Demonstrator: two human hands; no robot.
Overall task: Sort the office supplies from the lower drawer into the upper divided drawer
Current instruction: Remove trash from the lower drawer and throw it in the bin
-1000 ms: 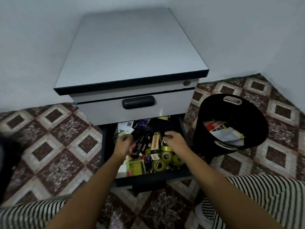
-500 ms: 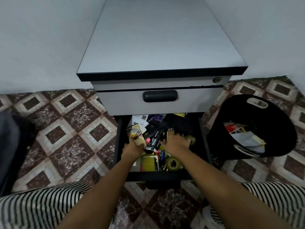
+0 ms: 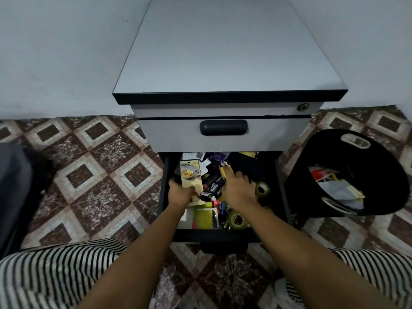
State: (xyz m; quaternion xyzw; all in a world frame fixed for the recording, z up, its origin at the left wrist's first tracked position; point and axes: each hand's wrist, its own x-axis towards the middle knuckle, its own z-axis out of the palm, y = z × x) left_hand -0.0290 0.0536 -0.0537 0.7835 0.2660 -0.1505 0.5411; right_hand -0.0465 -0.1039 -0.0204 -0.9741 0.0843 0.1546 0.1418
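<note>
Both hands are down in the open dark lower drawer (image 3: 223, 238) at the bottom centre of the frame. The office supplies lie there in a loose heap: rolls of yellowish clear tape (image 3: 238, 219), a black stapler packet (image 3: 213, 186), a lime-green pad (image 3: 204, 217) and more too jumbled to name. The left hand (image 3: 180, 194) has its fingers curled round the lower end of a cream printed card packet (image 3: 190, 175), holding it upright over the heap. The right hand (image 3: 240, 190) lies over the clutter just to the right, fingers bent across a narrow yellow box with a barcode label (image 3: 225, 169); I cannot tell whether they grip it or only rest on it. The step in hand looks like picking out the first items. The grey upper drawer with the black recessed handle (image 3: 223, 127), just above the hands, is shut (its dividers cannot be seen), so nothing can go in yet. It would probably be best to lift the packet clear, free the right hand for the handle, and pull that drawer only partway, since fully out it would likely overhang the heap below. Lifting items one kind at a time should keep the tape rolls from tumbling deeper.
</note>
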